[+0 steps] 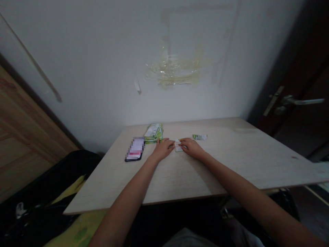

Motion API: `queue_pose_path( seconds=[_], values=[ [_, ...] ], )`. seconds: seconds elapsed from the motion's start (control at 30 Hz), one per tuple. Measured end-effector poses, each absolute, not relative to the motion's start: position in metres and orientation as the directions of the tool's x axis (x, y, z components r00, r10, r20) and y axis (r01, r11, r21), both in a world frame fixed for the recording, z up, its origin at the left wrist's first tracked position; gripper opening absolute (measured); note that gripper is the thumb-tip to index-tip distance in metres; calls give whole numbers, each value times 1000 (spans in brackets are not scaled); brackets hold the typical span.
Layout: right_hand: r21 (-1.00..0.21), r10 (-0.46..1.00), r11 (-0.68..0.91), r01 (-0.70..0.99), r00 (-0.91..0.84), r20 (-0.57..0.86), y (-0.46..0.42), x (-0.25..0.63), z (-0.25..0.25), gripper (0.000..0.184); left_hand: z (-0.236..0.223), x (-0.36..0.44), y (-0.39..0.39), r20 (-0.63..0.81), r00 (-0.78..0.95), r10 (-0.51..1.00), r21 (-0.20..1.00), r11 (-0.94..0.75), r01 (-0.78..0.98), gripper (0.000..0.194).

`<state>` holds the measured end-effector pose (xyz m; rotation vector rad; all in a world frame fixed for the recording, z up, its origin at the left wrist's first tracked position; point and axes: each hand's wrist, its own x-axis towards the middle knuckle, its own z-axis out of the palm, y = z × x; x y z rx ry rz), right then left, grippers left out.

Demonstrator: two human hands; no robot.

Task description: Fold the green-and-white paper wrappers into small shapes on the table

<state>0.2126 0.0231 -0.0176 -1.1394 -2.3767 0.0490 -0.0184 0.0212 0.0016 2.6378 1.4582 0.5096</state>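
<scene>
A small, flat white packet (178,146) with faint print and a yellow-orange bit at its top edge lies on the table between my hands. My left hand (163,149) has its fingers curled down, and their tips pinch the packet's left edge. From the other side, my right hand (190,147) grips the right part and covers some of it. Just behind my left hand lies a stack of green and white packets (153,132). A single green and white packet (199,137) rests beyond my right hand.
A phone (135,150) with a lit, blurred screen lies left of my left hand. The pale wooden table (231,154) meets a wall with tape remnants (177,73). A dark door with a metal handle (305,101) stands at right. Dark and yellow cloth (82,228) shows below left.
</scene>
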Motion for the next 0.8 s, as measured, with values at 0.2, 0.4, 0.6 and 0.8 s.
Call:
queue_pose_path(
  seconds=[0.2, 0.4, 0.6, 0.8],
  values=[
    [-283, 754, 638, 716, -507, 417, 23, 213, -17, 26, 2, -15, 21, 275, 453, 848, 239, -517, 822, 35],
    [-348, 764, 633, 692, -485, 425, 21, 214, -17, 29, 4, -16, 22, 255, 452, 855, 236, -508, 829, 40],
    [-476, 801, 579, 663, -353, 483, 22, 216, -16, 23, 6, -18, 21, 214, 442, 871, 214, -484, 849, 42],
    [-537, 844, 505, 675, -256, 471, 29, 222, -15, 18, 7, -18, 19, 204, 435, 877, 218, -474, 853, 42]
  ],
)
